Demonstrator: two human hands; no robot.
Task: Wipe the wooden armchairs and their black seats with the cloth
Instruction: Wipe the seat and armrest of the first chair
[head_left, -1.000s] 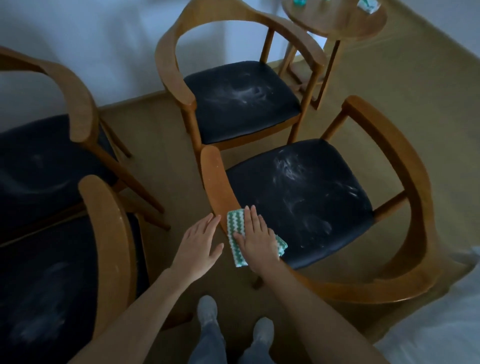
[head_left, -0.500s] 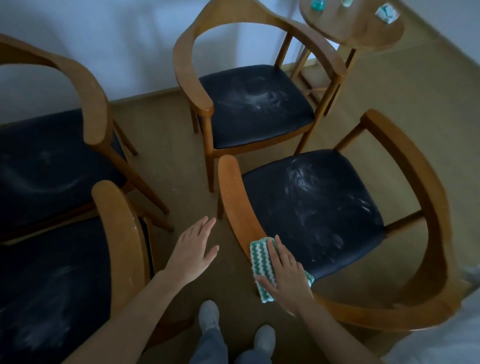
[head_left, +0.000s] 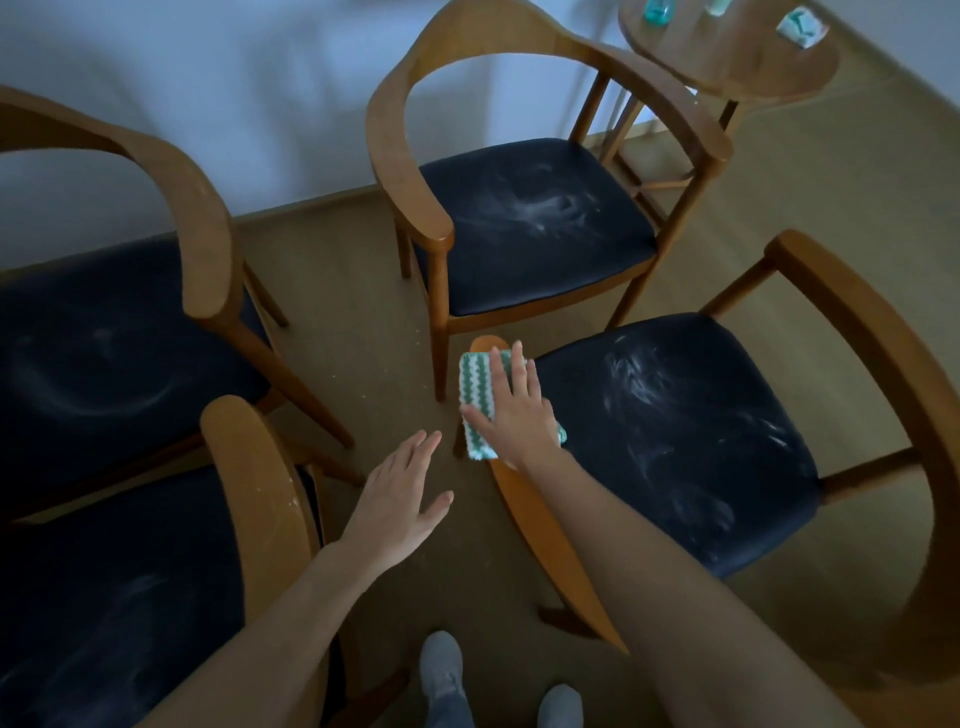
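Note:
My right hand (head_left: 514, 410) lies flat on a green-and-white zigzag cloth (head_left: 475, 397), pressing it onto the left armrest (head_left: 540, 514) of the near right armchair, close to the armrest's far tip. That chair's black seat (head_left: 670, 436) carries white dusty smears. My left hand (head_left: 400, 504) hovers open over the floor between the chairs, fingers straight, holding nothing. A second armchair (head_left: 519, 223) stands behind, its black seat also streaked white.
Two more wooden armchairs with black seats stand on the left (head_left: 104, 338) (head_left: 249, 499). A small round wooden table (head_left: 737, 57) at the top right carries bottles and a folded cloth. My feet (head_left: 441, 670) stand on the floor between the chairs.
My right hand has slid the cloth forward along the armrest, from near its middle to its far tip. My left hand stays hovering, open. The view shifted slightly.

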